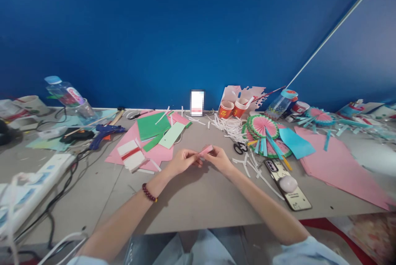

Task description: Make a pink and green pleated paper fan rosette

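Note:
Both my hands meet over the middle of the grey table [192,203]. My left hand [182,161] and my right hand [219,158] are each pinched on an end of a small folded pink paper strip [206,150], held just above the tabletop. A dark red bead bracelet [149,193] sits on my left wrist. Black scissors [239,147] lie just right of my right hand, among white paper strips [250,166].
Pink and green paper sheets [151,133] lie at the left. A blue glue gun [103,133], cables and a power strip [46,172] lie further left. Right: paper fans [262,127], a phone [287,184], a large pink sheet [337,166], red cups [232,109].

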`<action>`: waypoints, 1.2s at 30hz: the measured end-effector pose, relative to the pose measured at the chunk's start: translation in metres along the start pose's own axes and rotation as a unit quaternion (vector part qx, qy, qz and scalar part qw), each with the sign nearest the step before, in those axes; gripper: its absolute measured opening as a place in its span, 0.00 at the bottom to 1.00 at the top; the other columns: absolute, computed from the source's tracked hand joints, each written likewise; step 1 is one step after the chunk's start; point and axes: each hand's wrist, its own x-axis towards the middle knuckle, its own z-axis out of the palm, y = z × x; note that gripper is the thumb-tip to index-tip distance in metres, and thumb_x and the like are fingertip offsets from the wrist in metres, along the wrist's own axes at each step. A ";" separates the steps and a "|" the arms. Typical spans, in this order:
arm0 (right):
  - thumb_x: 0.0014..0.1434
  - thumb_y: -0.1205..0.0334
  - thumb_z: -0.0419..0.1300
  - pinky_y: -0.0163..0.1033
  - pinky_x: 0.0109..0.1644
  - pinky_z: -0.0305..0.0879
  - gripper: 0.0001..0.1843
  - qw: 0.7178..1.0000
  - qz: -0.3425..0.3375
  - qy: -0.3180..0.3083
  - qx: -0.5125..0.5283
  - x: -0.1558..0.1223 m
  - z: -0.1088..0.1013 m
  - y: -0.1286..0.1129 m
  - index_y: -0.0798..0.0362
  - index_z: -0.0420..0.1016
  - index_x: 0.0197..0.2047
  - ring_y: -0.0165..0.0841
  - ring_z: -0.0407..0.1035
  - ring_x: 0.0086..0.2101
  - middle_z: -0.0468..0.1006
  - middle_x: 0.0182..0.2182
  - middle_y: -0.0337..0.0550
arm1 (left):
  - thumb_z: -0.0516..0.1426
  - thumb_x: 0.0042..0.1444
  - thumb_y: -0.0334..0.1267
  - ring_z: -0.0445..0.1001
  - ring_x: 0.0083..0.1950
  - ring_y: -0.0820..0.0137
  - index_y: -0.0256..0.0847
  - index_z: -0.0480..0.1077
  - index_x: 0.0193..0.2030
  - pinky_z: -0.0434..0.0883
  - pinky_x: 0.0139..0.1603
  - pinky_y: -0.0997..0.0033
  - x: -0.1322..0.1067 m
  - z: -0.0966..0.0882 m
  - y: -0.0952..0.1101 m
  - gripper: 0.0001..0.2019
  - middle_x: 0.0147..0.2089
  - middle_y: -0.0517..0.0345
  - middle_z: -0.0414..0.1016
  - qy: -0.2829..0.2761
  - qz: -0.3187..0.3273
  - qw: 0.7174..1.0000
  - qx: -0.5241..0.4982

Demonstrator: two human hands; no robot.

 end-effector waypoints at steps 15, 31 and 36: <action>0.42 0.47 0.65 0.34 0.27 0.55 0.19 0.992 0.031 0.121 -0.032 0.006 -0.005 0.001 0.56 0.72 0.24 0.27 0.60 0.22 0.69 0.19 0.36 | 0.58 0.49 0.56 0.77 0.36 0.66 0.34 0.76 0.39 0.72 0.40 0.69 -0.006 0.003 0.013 0.24 0.35 0.47 0.80 -0.009 -0.042 0.998 0.055; 0.40 0.46 0.67 0.36 0.31 0.63 0.22 0.996 0.047 0.068 0.034 0.006 -0.001 -0.001 0.56 0.75 0.30 0.29 0.65 0.26 0.76 0.25 0.40 | 0.58 0.49 0.56 0.78 0.33 0.65 0.33 0.75 0.37 0.74 0.40 0.66 0.000 0.003 -0.002 0.24 0.32 0.48 0.80 0.017 -0.007 0.999 0.028; 0.45 0.48 0.65 0.35 0.31 0.61 0.19 0.998 0.048 0.036 -0.006 0.004 0.000 0.004 0.57 0.77 0.29 0.29 0.65 0.26 0.75 0.24 0.41 | 0.57 0.51 0.55 0.78 0.34 0.66 0.33 0.76 0.39 0.73 0.41 0.67 -0.001 0.006 -0.003 0.24 0.33 0.48 0.80 -0.001 -0.004 0.999 0.036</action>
